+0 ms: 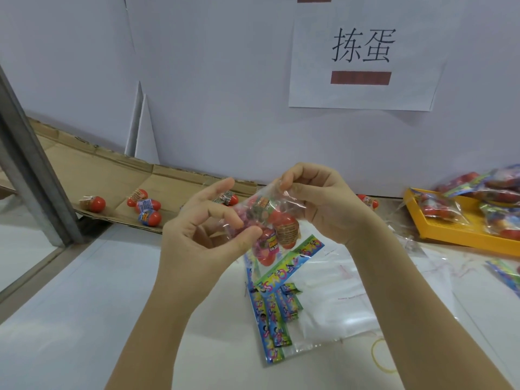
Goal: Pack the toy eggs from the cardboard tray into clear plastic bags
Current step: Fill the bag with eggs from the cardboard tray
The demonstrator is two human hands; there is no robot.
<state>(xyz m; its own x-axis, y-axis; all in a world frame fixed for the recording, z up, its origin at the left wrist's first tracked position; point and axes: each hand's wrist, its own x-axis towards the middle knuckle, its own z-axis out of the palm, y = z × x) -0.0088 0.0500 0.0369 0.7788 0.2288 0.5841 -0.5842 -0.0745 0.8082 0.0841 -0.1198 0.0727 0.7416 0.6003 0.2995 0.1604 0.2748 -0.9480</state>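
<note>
Left hand [208,223] and right hand [323,204] hold a clear plastic bag [253,212] of red-orange toy eggs [284,220] above the white table [84,319], both hands' fingers [292,175] pinching its edges. Loose eggs [149,205] lie on the brown cardboard tray [112,170] to the left. A yellow plastic tray [450,235] crowds the right edge.

10 o'clock: cardboard tray [168,175] with toy eggs [149,205] on it; 6 o'clock: empty bags [323,294] on desk [84,305]; 3 o'clock: bin [450,237] holding packed bags [501,192]
</note>
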